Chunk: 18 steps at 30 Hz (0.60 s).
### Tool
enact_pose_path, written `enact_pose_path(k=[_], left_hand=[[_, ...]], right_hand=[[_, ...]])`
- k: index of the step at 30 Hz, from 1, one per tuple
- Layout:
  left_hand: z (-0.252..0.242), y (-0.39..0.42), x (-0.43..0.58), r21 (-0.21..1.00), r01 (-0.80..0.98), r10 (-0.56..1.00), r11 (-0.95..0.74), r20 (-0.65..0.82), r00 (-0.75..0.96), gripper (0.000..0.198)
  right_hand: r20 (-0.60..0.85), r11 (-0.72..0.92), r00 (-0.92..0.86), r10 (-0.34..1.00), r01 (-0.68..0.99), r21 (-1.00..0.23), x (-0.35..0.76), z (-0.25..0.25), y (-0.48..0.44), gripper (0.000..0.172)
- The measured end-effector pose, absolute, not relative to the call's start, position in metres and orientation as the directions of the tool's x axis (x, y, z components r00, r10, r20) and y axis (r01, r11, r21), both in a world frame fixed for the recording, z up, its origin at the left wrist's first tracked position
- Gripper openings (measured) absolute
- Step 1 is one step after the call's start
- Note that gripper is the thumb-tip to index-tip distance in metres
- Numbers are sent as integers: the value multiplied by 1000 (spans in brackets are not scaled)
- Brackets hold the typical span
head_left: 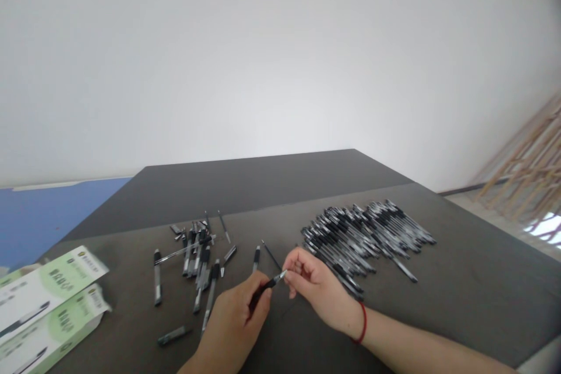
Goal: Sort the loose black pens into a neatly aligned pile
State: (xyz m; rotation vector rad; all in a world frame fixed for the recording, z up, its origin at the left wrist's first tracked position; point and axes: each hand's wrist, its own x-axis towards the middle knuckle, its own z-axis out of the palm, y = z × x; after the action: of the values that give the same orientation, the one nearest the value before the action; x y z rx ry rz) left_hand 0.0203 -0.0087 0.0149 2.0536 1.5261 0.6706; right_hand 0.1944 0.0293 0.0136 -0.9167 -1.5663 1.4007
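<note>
The left hand and right hand both grip one thin black plastic pen with closed fingers, right of two green-and-white cardboard boxes.

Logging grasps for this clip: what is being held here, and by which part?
One pen: the left hand wraps its black barrel, and the right hand pinches its pale tip end.

Dark grey table: dense pen heap at right, loose pens and parts scattered left of centre, one dark piece alone near the front, two green-white boxes (overlapping) at left edge.
</note>
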Motion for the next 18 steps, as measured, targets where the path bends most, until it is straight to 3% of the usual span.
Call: enact_pose_path(k=[5,10,14,18], left_hand=[[16,-8,19,551,789,959,-272,86,270,15],[16,-9,17,443,837,946,-322,120,300,13],[16,-10,17,403,838,930,-368,137,343,14],[18,-11,18,350,848,917,-397,123,379,15]], right_hand=[[86,149,-464,882,100,-984,200,9,31,9],[172,373,-514,840,319,-871,212,10,34,5],[238,510,-548,802,418,-752,216,10,34,10],[215,560,-598,772,480,-676,216,11,33,21]])
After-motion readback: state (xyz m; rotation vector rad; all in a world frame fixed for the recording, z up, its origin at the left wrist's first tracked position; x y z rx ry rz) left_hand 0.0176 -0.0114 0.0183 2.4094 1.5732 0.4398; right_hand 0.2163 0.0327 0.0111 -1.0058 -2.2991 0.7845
